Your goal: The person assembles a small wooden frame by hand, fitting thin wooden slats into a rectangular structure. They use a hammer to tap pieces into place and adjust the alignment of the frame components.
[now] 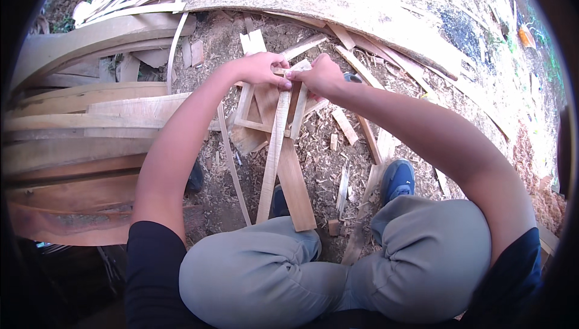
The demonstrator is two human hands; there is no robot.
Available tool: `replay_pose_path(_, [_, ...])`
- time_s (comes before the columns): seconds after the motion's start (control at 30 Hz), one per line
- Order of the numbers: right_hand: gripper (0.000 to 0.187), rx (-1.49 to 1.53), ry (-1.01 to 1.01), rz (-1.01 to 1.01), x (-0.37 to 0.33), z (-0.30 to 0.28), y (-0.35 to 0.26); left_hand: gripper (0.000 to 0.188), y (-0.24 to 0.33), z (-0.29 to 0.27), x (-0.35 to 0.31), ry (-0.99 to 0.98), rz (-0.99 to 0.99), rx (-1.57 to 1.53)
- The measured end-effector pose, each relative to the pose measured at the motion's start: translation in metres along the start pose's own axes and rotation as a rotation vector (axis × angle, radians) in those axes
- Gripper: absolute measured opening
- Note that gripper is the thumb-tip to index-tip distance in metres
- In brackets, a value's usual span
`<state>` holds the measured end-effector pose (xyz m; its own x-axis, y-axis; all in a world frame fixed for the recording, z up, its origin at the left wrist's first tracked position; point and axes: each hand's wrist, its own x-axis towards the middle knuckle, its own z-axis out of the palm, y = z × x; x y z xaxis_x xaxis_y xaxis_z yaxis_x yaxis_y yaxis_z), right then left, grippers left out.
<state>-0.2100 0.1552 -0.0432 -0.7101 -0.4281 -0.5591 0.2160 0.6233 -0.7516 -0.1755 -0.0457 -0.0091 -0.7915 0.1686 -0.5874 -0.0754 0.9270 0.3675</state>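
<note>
Ahead of my knees, both hands meet over a small rectangular wooden frame (245, 104). My left hand (260, 68) is closed, its thumb and fingers pinching the far end of a long pale wooden strip (274, 154). This strip runs across the frame toward me. Close beside it, my right hand (322, 77) is closed on a small pale piece of wood (300, 65) at the frame's far side; its fingertips are partly hidden. A wider brown plank (294, 187) lies slanted under the frame and reaches toward my left knee.
Curved boards (90, 124) are stacked at the left. A long rough-edged slab (289, 0) crosses the far side, with thin strips heaped behind it. Offcuts such as a short block (345, 126) and wood shavings litter the ground. My blue shoe (398, 181) rests at the right.
</note>
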Motion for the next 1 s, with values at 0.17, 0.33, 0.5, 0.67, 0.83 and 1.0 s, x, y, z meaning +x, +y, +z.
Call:
replay_pose_path(0.17, [0.084,0.098,0.070,-0.139,-0.006,0.012,0.012,0.057,0.012,-0.022,-0.002,-0.197,-0.106,0.001])
replay_pose_path(0.33, [0.085,0.423,0.018,-0.223,-0.026,0.014,0.002,0.061,0.012,-0.040,-0.033,-0.122,-0.041,-0.025])
replay_pose_path(0.5, [0.075,0.724,0.079,-0.222,-0.065,0.031,-0.007,0.053,0.020,-0.058,-0.075,-0.149,-0.136,-0.269])
replay_pose_path(0.67, [0.073,0.636,-0.378,-0.015,-0.111,0.070,0.002,0.045,0.024,-0.075,-0.149,-0.047,-0.242,-0.347])
replay_pose_path(0.83, [0.098,0.243,-1.001,-0.245,-0.160,0.099,-0.024,0.042,0.027,-0.122,-0.244,0.106,-0.331,-0.319])
replay_pose_path(1.0, [0.029,0.249,-1.154,-0.499,-0.212,0.165,-0.090,0.055,0.072,-0.181,-0.334,0.374,-0.562,-0.138])
